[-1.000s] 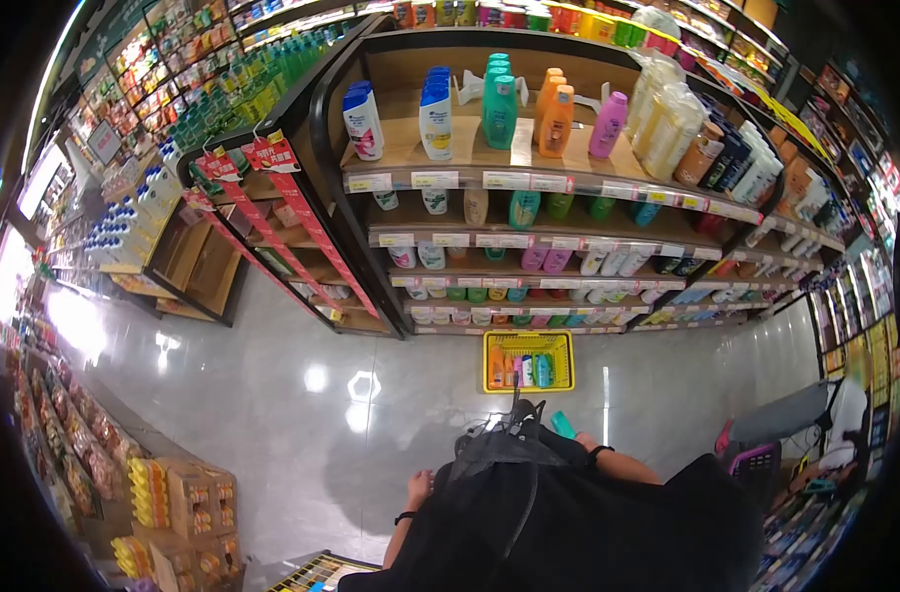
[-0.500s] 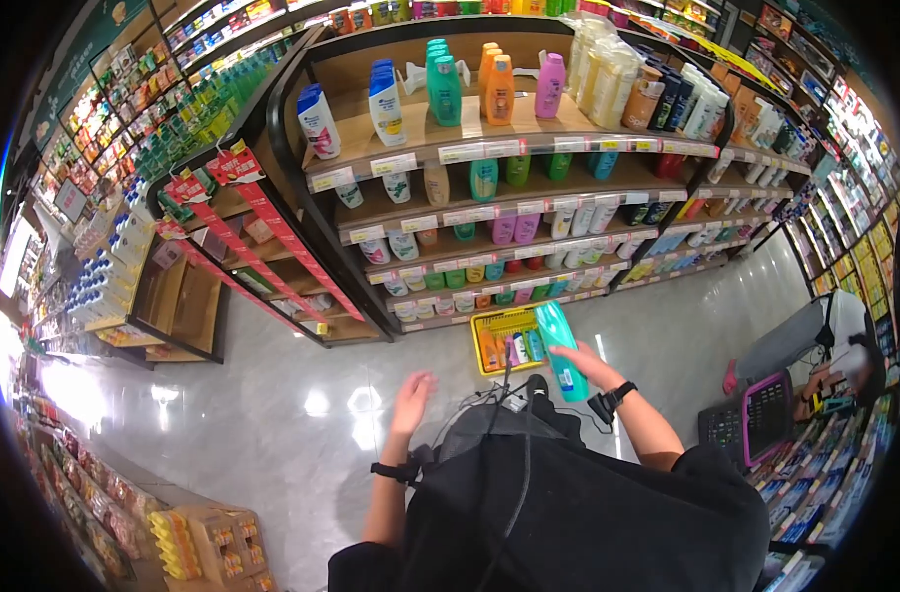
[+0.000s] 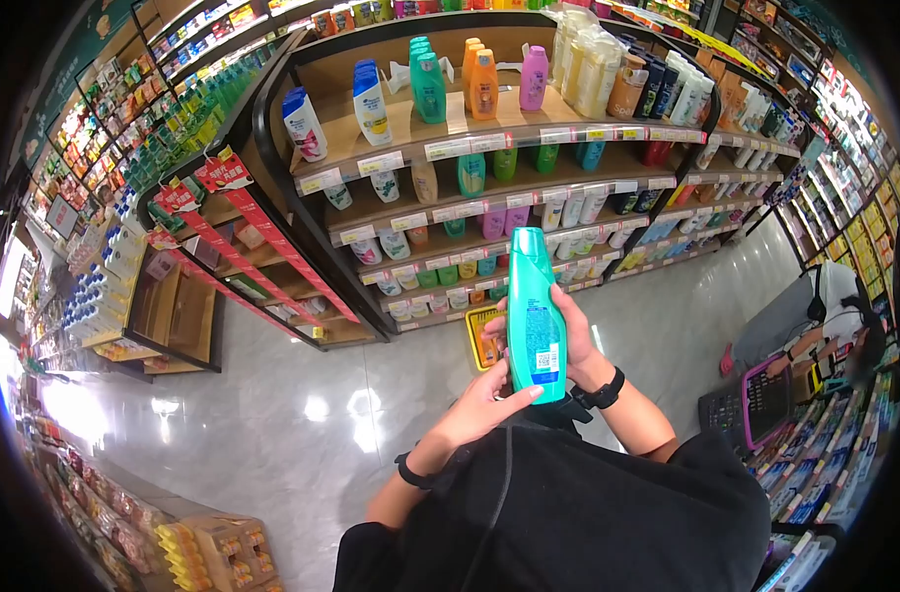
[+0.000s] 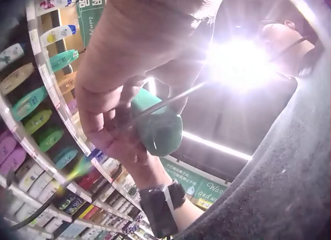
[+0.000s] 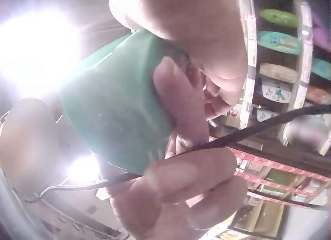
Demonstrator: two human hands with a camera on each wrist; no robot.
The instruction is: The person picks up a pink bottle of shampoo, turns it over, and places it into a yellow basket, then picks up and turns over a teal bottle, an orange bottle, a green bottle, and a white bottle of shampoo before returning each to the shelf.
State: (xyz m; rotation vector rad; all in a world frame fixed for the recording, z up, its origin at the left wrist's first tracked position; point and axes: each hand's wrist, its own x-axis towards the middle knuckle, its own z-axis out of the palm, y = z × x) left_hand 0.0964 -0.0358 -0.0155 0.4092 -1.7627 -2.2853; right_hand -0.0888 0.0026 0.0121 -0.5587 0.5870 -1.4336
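Observation:
A teal shampoo bottle [image 3: 531,306] stands nearly upright before the person's chest, its back label with a barcode facing up to the head camera. My right hand [image 3: 576,340] grips it along the right side, thumb against the edge. My left hand [image 3: 479,405] holds its lower end, with the thumb laid over the front near the base. In the left wrist view the bottle's base [image 4: 163,131] shows between both hands. The right wrist view has the green bottle [image 5: 114,100] close up with fingers around it; its cap end is hidden there.
A yellow basket [image 3: 476,345] sits on the floor by the shelf, partly covered by the bottle and hands. Ahead, a curved shelf unit [image 3: 558,138] carries rows of bottles. To the right, another person [image 3: 825,326] is beside a dark, purple-rimmed basket [image 3: 768,400]. Cartons [image 3: 235,553] stand lower left.
The right hand has raised the bottle from low beside the body to in front of the chest and turned it upright. The left hand, free before, has come over and taken hold of its lower end.

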